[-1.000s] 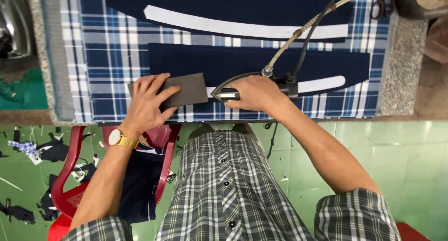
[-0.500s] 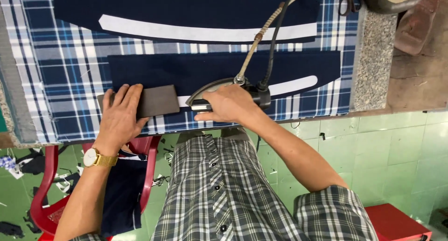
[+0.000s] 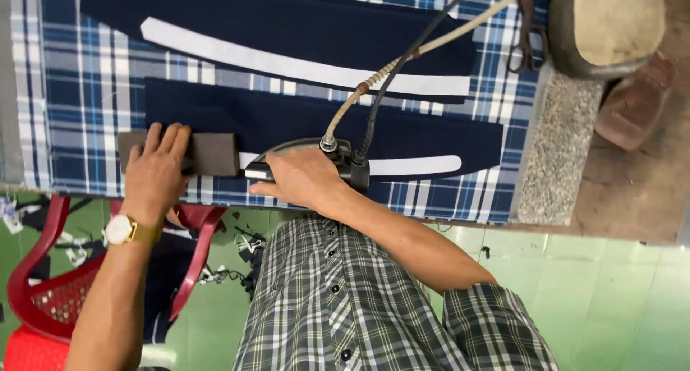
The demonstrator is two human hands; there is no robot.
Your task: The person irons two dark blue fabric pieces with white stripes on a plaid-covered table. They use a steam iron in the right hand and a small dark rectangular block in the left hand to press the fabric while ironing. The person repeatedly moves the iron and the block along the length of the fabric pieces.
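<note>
My right hand point(image 3: 302, 178) grips the black handle of an electric iron point(image 3: 345, 162) that rests on a long navy fabric piece point(image 3: 323, 123) with a white strip point(image 3: 417, 166) along it. A cord and a hose point(image 3: 392, 65) run up from the iron. My left hand point(image 3: 157, 171), with a gold watch on the wrist, lies flat on a dark grey rectangular block point(image 3: 214, 154) at the left end of the same fabric. A second navy piece point(image 3: 287, 26) with a white strip lies further back.
The table wears a blue plaid cloth point(image 3: 65, 90) and has a speckled stone edge point(image 3: 557, 148). Scissors point(image 3: 525, 33) and a round grey vessel point(image 3: 611, 26) sit at the far right. A red plastic chair point(image 3: 50, 299) with dark cloth stands below left, on a green floor.
The view has shifted, so the table appears lower and more to the right. The iron and the block keep their places on the fabric; both hands stay on them.
</note>
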